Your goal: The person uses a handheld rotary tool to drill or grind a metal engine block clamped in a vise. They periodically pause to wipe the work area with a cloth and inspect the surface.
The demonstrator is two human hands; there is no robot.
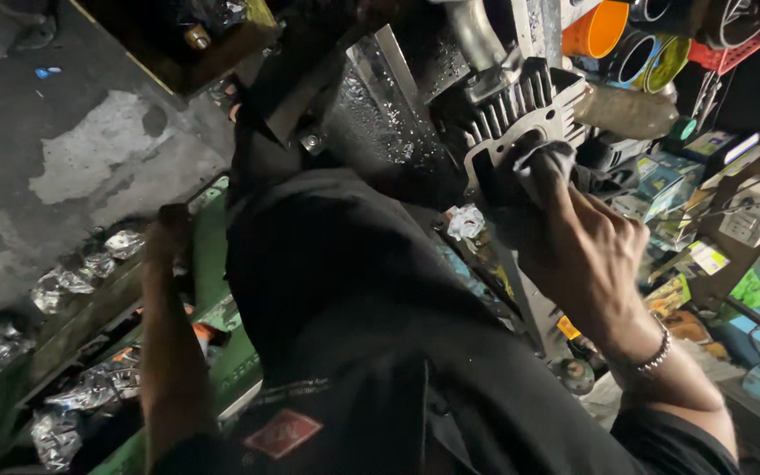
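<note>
A dark cloth [545, 167] is being gripped by the closed fingers [565, 198] of the right hand [587, 255] and pressed against the finned metal engine cylinder [512, 119], which is lying just above and ahead of that hand, in the upper middle of the view. The cylinder's fins are running roughly upright and its long axis is slanting up toward the right. The right hand is clearly the nearer one; a metal bracelet [653, 359] is being worn at its wrist. The left hand [169, 233] is being held well apart, low on the left, resting at the edge of a green rack [208, 255]; whether its fingers are closed or open cannot be told in the dim light. In the rack's compartments, crumpled shiny wrapped parts [81, 273] are being kept. At the upper right, orange and yellow-green tubs [600, 31] are being stored on their sides beside a red basket [736, 48], their contents hidden. Small cartons [666, 180] are being stacked on the shelf beneath.
</note>
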